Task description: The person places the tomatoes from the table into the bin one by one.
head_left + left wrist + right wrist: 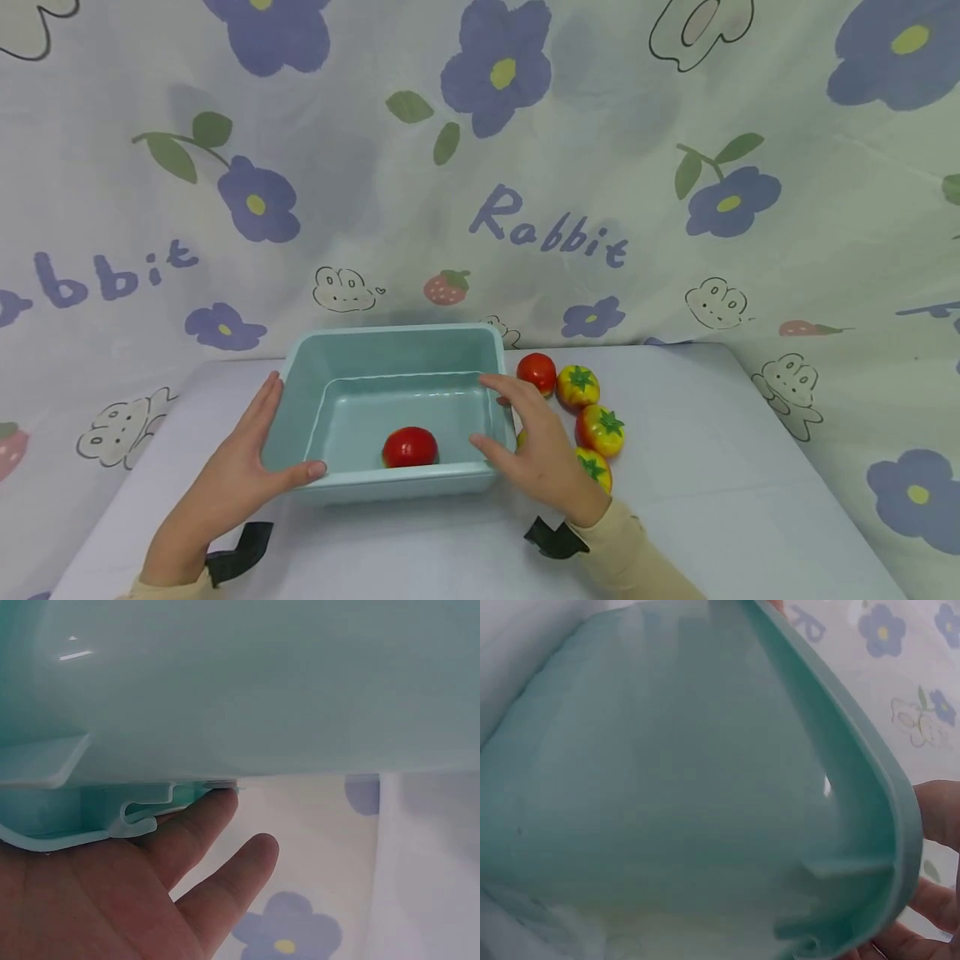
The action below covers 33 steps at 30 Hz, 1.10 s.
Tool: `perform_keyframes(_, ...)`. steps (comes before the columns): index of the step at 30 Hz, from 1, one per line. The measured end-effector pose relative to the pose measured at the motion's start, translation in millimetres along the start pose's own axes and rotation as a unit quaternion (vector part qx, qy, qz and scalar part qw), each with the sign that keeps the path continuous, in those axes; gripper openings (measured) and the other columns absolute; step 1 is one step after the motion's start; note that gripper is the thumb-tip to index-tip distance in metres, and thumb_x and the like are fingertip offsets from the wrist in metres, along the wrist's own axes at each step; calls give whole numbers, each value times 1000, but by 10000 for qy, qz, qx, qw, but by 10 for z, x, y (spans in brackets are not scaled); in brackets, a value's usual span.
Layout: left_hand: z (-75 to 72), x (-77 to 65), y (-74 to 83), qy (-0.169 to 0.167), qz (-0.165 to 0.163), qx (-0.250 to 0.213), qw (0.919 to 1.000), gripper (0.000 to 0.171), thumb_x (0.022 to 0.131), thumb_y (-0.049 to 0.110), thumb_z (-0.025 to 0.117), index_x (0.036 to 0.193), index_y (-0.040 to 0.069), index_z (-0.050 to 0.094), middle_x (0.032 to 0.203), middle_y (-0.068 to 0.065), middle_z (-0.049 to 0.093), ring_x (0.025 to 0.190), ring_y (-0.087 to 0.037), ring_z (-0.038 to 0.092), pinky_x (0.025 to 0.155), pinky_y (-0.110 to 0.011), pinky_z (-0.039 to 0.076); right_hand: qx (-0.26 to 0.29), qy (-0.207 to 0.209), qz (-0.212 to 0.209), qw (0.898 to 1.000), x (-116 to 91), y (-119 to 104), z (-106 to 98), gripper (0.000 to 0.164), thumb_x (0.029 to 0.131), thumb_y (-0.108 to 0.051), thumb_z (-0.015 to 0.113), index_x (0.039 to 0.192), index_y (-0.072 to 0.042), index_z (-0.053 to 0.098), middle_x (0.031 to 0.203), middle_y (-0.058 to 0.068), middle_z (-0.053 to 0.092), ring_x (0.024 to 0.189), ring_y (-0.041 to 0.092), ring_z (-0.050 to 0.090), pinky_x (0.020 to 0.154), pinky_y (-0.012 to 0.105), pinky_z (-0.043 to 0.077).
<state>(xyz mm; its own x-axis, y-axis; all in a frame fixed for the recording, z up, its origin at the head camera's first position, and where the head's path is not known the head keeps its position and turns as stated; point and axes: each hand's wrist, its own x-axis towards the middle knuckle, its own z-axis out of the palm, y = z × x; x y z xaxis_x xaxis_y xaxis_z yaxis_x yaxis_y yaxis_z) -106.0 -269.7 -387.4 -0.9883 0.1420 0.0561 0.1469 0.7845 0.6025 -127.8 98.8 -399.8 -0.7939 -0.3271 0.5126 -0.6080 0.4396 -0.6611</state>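
A light blue-green plastic bin (405,400) sits before me on the white table, a red toy tomato (410,447) lying inside near its front wall. My left hand (240,471) holds the bin's left front corner, thumb over the front rim and fingers stretched along the left side. In the left wrist view the rim (75,841) rests against the palm. At the right side, my right hand (543,450) grips the bin's edge with bent fingers. The right wrist view shows the outer wall (682,772) close up, with fingers (937,814) at the rim.
Just right of the bin lie a red tomato (536,372) and several red-and-yellow ones with green star-shaped tops, such as the tomato (600,431); the right hand partly covers some. A patterned cloth (420,208) hangs behind the white table (720,467).
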Motion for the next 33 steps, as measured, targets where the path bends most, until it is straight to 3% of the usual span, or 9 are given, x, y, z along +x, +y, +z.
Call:
perform_keyframes(13,3,26,-3,-49,-53,107,9999,123,81,50,80,161,12,-6,168,-14,-6,149,-52,10,93,-83,29,167,560,214,9981,68,182,-312,60,87,-16,79,142,-16,54,143,1,55,131,20,51,106,51,47)
perform_keyframes(22,-20,22,7,-90,-94,86,9999,124,81,52,79,161,13,-7,169,-9,-10,150,-49,7,94,-83,29,-20,950,399,9947,110,372,-487,58,88,-12,79,141,-11,55,139,5,58,123,21,58,99,42,53)
perform_keyframes(33,-11,26,5,-41,11,35,10000,123,82,48,80,161,12,-6,169,-7,-10,151,-47,4,96,-84,26,-80,1098,727,9913,115,612,-625,55,90,-12,75,141,-4,54,141,11,57,129,29,53,101,51,50)
